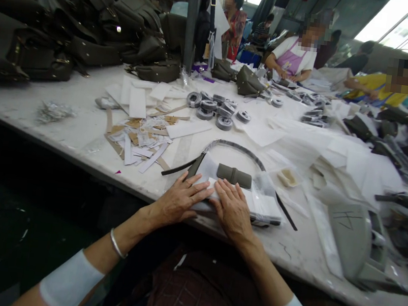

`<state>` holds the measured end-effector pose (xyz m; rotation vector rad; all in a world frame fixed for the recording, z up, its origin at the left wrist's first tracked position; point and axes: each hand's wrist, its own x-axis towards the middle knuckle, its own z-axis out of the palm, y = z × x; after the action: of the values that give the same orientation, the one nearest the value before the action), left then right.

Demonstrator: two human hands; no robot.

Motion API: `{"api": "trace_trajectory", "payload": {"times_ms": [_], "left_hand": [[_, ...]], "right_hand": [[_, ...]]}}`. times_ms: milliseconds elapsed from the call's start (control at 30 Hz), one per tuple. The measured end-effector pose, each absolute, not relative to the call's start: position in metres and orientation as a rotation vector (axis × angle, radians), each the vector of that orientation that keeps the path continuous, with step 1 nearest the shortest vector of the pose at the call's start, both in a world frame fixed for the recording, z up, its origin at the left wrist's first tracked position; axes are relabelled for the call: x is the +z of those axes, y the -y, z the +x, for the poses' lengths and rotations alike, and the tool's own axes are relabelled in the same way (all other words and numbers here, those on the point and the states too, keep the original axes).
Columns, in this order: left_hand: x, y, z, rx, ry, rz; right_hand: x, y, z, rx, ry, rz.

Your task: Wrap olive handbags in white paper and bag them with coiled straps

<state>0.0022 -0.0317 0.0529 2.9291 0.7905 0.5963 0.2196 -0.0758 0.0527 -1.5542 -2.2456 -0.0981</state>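
Observation:
A dark olive handbag (195, 166) lies at the table's front edge, its wrapped shoulder strap (240, 146) arched behind it. White paper (266, 204) covers much of its front, and a flap with a narrow band (234, 175) shows above the paper. My left hand (182, 197) rests flat on the bag's left part, fingers stretched out. Beside it my right hand (232, 207) presses flat on the paper near the middle, fingers extended. Neither hand grasps anything. What lies under both palms is hidden.
Left of the bag is a pile of tags and card strips (142, 138). Wrapped strap rolls (224, 122) sit behind it. Many dark bags (101, 21) are heaped at the back left. A grey-green bag piece (350, 235) lies right. Co-workers, one in a purple apron (292, 59), work across the table.

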Motion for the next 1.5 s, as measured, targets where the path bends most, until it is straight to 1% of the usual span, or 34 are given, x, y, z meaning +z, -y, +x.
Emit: {"api": "trace_trajectory", "payload": {"times_ms": [67,167,367,600,733,867,1033,1200,1367,1500], "left_hand": [[0.054,0.03,0.001,0.602,-0.822,2.96],[0.05,0.028,0.007,0.73,-0.91,2.935],[0.035,0.036,0.027,0.947,-1.115,2.694],[0.032,0.042,0.039,0.921,-1.294,2.578],[0.044,0.044,0.038,0.914,-1.26,2.76],[0.057,0.038,0.04,0.986,-0.994,3.002],[0.049,0.03,0.038,0.976,-0.836,3.003],[0.033,0.029,0.034,1.037,-0.856,2.974],[0.038,0.039,0.033,1.08,-0.883,3.043],[0.048,0.055,0.03,0.932,-0.904,3.237]], "right_hand": [[0.054,0.076,0.22,-0.093,2.239,-1.555],[0.057,0.077,0.22,-0.084,2.263,-1.534],[0.058,0.079,0.222,-0.113,2.349,-1.496],[0.058,0.076,0.226,-0.124,2.409,-1.461],[0.055,0.078,0.224,-0.129,2.376,-1.459],[0.049,0.078,0.219,-0.176,2.275,-1.465],[0.052,0.08,0.22,-0.163,2.297,-1.479],[0.051,0.086,0.222,-0.208,2.247,-1.593],[0.044,0.089,0.218,-0.236,2.185,-1.595],[0.042,0.091,0.215,-0.253,2.161,-1.599]]}}
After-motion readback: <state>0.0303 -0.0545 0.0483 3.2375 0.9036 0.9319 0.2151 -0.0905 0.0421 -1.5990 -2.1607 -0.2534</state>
